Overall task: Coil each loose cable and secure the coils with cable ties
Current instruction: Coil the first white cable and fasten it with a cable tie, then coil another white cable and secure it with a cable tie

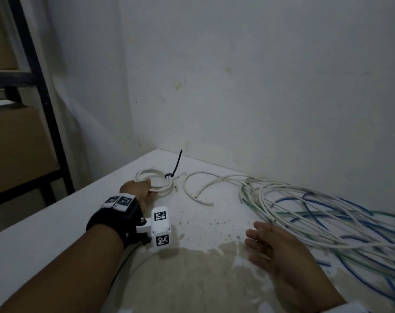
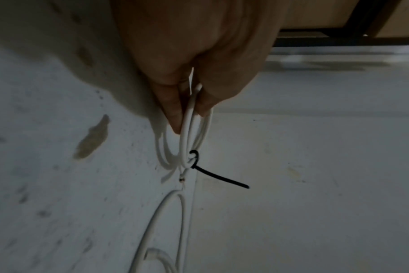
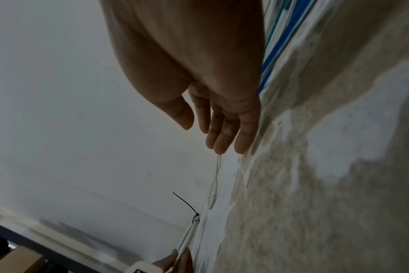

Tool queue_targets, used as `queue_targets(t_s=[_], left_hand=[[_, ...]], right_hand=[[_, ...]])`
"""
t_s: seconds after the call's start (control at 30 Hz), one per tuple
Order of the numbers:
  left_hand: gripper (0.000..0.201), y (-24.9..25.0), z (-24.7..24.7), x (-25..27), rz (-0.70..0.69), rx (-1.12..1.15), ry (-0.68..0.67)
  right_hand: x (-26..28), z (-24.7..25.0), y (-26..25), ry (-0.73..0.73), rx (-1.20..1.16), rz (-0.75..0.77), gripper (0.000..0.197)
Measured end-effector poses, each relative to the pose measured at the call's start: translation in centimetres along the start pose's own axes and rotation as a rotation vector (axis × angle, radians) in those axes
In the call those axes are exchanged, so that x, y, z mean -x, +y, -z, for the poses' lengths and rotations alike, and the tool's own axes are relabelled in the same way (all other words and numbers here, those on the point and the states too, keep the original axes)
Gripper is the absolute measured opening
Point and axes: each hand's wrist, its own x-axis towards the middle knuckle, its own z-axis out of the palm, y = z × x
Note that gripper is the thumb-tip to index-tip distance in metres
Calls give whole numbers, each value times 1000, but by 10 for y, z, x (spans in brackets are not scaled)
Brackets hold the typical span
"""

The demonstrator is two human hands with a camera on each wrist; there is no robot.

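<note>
A small white cable coil (image 1: pixel 156 180) lies near the table's far left corner, bound by a black cable tie (image 1: pixel 175 168) whose tail sticks up. My left hand (image 1: pixel 140 192) pinches the coil's near side; the left wrist view shows thumb and fingers (image 2: pixel 175 110) closed on the coil (image 2: pixel 194 133), with the tie (image 2: pixel 218 177) beyond. My right hand (image 1: pixel 268 247) hovers open, palm up, over the table's middle and holds nothing; its fingers (image 3: pixel 224 133) are straight. A loose short white cable (image 1: pixel 193 190) curves just right of the coil.
A big tangle of white, blue and green cables (image 1: pixel 327 218) covers the table's right side. The white table (image 1: pixel 56 240) has a brown stain (image 1: pixel 203 279) at the front. Walls meet behind the corner. A black shelf frame with cardboard boxes (image 1: pixel 18 145) stands to the left.
</note>
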Motion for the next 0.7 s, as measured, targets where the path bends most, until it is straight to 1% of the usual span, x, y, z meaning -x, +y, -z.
queue_targets(t_s=[0.03,0.07,0.17,0.27,0.3,0.33,0.4,0.47,0.57,0.6,0.63,0.67,0.7], left_hand=[[16,1,-2,-4,-31,-52,6],[22,2,-3,-6,-66,-134,18],[51,6,-3,-4,-166,-505,70],[66,10,1,3,-335,-840,2],[67,11,3,4,-360,-944,-6],[63,13,5,4,-381,-1051,-8],[47,16,6,4,-391,-1223,-15],[48,18,7,6,-381,-1274,-13],[48,19,5,8,-373,-1266,-25],[52,20,5,9,-374,-1281,-15],[58,21,6,10,-373,-1317,1],[60,22,7,11,-376,-1358,9],[56,23,7,11,-385,-1399,12]], right_hand=[[-2,3,0,6,-13,-10,12],[-4,6,0,11,-34,-23,12],[-10,10,1,0,-97,-60,13],[-13,12,3,-27,-118,-69,15],[-13,12,4,-36,-124,-71,16],[-13,12,4,-46,-129,-74,16],[-12,13,5,-56,-134,-77,17],[-12,13,6,-66,-143,-74,18],[-11,14,7,-68,-151,-75,19],[-10,14,7,-68,-151,-78,19],[-10,14,7,-68,-152,-81,19],[-10,14,7,-69,-149,-84,19],[-10,14,6,-71,-145,-85,19]])
